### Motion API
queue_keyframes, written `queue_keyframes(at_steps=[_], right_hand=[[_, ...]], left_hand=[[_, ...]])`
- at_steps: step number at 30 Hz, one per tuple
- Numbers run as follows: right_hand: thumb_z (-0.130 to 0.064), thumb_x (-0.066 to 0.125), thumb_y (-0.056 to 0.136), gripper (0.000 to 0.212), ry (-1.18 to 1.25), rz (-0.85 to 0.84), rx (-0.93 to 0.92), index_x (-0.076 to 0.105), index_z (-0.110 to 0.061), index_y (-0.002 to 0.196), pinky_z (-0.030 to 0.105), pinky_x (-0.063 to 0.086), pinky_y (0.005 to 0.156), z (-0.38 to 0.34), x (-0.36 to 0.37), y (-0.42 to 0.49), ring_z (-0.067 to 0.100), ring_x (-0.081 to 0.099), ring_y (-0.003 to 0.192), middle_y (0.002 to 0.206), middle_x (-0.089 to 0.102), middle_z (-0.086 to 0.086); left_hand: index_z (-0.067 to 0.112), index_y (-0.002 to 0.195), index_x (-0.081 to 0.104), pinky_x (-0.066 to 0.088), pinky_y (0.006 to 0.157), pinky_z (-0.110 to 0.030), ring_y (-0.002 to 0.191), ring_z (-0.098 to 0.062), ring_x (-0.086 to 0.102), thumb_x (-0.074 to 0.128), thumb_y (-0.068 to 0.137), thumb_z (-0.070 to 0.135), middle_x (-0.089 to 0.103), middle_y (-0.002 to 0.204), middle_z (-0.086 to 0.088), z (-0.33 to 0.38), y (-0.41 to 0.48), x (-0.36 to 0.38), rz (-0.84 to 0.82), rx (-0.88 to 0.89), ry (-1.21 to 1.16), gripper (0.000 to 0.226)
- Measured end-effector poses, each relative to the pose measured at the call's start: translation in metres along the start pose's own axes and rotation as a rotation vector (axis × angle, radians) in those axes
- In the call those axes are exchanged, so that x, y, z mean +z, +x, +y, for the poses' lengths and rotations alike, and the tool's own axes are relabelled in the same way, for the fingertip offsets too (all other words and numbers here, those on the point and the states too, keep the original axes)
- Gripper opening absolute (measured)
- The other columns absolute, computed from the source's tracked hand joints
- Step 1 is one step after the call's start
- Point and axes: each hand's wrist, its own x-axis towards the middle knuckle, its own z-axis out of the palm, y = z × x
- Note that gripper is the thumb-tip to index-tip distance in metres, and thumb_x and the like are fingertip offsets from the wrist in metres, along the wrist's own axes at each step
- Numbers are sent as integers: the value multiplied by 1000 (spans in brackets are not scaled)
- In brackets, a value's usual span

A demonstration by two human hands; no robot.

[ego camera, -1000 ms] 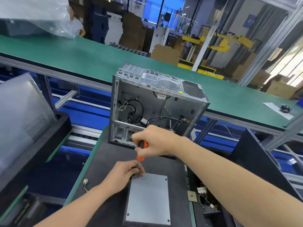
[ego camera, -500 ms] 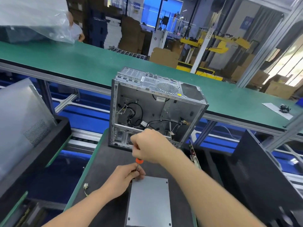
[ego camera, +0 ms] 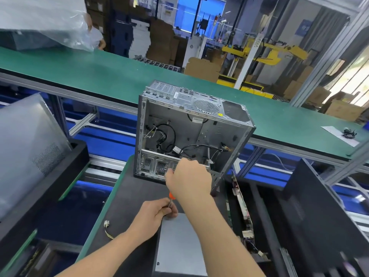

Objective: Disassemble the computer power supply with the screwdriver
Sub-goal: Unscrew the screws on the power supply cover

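Right hand [ego camera: 188,180] gripping screwdriver [ego camera: 171,195] — handle mostly hidden, left hand [ego camera: 154,213] pinching its shaft, power supply [ego camera: 175,246] cropped below

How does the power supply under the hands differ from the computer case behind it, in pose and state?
The power supply lies flat; the computer case stands upright. The power supply is a closed box; the computer case is open, cables showing inside. Both are grey metal.

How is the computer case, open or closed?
Open. The computer case has no panel on the near side; its inner wall and black cables show.
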Motion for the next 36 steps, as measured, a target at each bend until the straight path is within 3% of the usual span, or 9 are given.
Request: queue_keyframes(at_steps=[9, 12, 15, 18, 23, 27, 29, 32, 36], right_hand=[[-19, 68, 82, 20, 78, -331, -858, 50, -18, 73, 33, 42, 55, 33, -27, 31, 17, 40, 55, 56, 50, -4], [-28, 65, 85, 18, 34, -209, -765, 52, -21, 77, 34, 43, 57, 31, -22, 20, 22, 48, 59, 56, 49, -4], [-43, 59, 89, 32, -87, 68, -346, 46, -17, 75, 33, 34, 57, 22, -12, 6, 30, 46, 64, 60, 32, -4], [-53, 49, 99, 46, -79, 114, -116, 38, -16, 72, 30, 27, 52, 5, -1, -2, 28, 42, 63, 64, 32, -1], [-20, 59, 93, 36, -96, -28, -217, 33, -14, 69, 35, 35, 62, 7, 3, 9, 35, 57, 76, 67, 38, 1], [-19, 61, 89, 19, -105, -298, -814, 50, -18, 73, 34, 43, 60, 25, -25, 29, 24, 50, 66, 61, 49, -6], [-20, 63, 91, 19, -119, -362, -938, 51, -18, 76, 36, 47, 64, 32, -32, 34, 20, 48, 63, 64, 53, -8], [-24, 61, 91, 14, -70, -272, -845, 60, -14, 83, 39, 51, 68, 34, -29, 27, 24, 55, 67, 69, 61, -2], [-40, 56, 94, 31, -44, -4, -318, 50, -12, 82, 36, 41, 62, 21, -16, 9, 32, 51, 72, 67, 41, 2]], left_hand=[[18, 95, 76, 58, 88, -25, 95, -17, 75, 49, 103, -3, 78, 97, 1, -2, 3, -12, -109, -95, -93, 35], [15, 89, 75, 60, 84, -26, 89, -18, 74, 49, 101, -8, 77, 91, 1, 0, 1, -8, -62, -84, -57, 37], [11, 86, 73, 53, 77, -17, 80, -10, 71, 51, 97, -12, 75, 83, 7, 4, 1, -1, -17, -33, -6, 35], [4, 89, 75, 52, 78, -11, 82, -5, 72, 50, 96, -15, 76, 83, 4, 4, 0, 3, 19, -51, -28, 32], [14, 90, 73, 48, 79, -8, 84, -3, 73, 50, 100, -9, 76, 86, 12, 2, 0, -4, -46, -41, -34, 33], [13, 92, 73, 48, 79, -8, 89, -5, 74, 52, 101, -4, 76, 91, 12, 3, 4, -11, -97, -63, -38, 29], [12, 91, 74, 51, 80, -10, 90, -8, 75, 53, 101, -6, 76, 91, 8, 5, 3, -10, -89, -65, -44, 29], [9, 87, 73, 54, 79, -13, 86, -10, 76, 51, 98, -12, 76, 88, 1, 4, 1, -5, -42, -67, -76, 33], [13, 85, 73, 53, 76, -11, 82, -6, 74, 52, 97, -14, 76, 85, 4, 1, 1, -1, 5, -44, -67, 36]])
